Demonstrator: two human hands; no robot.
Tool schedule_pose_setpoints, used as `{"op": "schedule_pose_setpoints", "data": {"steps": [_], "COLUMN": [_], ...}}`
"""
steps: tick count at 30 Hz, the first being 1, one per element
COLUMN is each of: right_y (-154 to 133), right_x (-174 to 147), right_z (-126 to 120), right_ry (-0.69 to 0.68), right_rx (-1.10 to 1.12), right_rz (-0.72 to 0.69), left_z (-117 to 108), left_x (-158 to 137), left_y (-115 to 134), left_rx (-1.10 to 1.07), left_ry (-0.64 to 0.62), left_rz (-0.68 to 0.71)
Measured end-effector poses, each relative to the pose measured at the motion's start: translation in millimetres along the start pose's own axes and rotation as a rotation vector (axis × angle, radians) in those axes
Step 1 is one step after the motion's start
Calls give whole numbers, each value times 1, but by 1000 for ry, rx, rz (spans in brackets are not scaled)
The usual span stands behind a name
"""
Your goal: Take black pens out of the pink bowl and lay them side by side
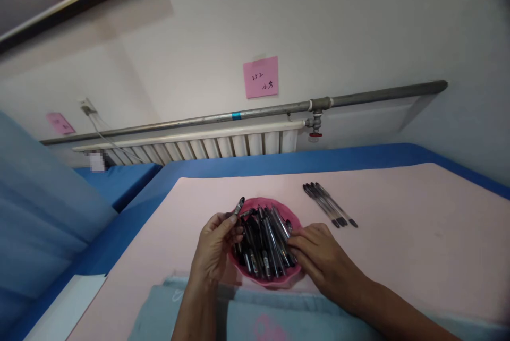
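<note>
A pink scalloped basket stands at the near edge of the pink table top, filled with black and clear pens. My left hand is at the basket's left rim, with thumb and fingers closed on a pen whose dark end points up. Over the right rim lies my right hand, its fingers curled down against the pens; the fingertips are partly hidden, so I cannot make out what they hold. Beyond it, to the right, several clear pens with black caps lie side by side on the table.
The pink table top has a blue border along its back. Behind it are a white radiator and a metal pipe with a red valve. A blue curtain hangs at left, near a white sheet.
</note>
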State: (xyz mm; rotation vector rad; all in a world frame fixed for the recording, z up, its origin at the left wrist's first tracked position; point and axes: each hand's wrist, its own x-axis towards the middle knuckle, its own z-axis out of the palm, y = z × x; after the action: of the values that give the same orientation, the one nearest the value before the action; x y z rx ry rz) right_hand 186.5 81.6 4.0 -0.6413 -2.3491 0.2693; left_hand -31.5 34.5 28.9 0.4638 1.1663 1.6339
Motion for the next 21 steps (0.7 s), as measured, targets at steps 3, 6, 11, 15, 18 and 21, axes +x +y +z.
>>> {"op": "schedule_pose_setpoints", "data": {"steps": [3,6,11,15,18,21], "right_y": [0,1,2,-2,-5,-7], "right_x": [0,-1,-3,0,1,2], "right_z": [0,1,2,0,-1,-1], "right_ry": [3,3,-7,-18,-15,-18], "right_rx": [1,6,7,14,10,8], "right_rz": [2,-7,-6,3,7,-3], "left_z": [-1,-3,-6,-9,-10,-9], "left_x": [1,1,2,5,6,6], "left_y": [0,3,8,1,-6,-9], "left_rx": [2,-53,-49,292,729,1079], "left_ry": [3,20,48,71,164,222], "left_rz": [5,24,48,175,325,408]}}
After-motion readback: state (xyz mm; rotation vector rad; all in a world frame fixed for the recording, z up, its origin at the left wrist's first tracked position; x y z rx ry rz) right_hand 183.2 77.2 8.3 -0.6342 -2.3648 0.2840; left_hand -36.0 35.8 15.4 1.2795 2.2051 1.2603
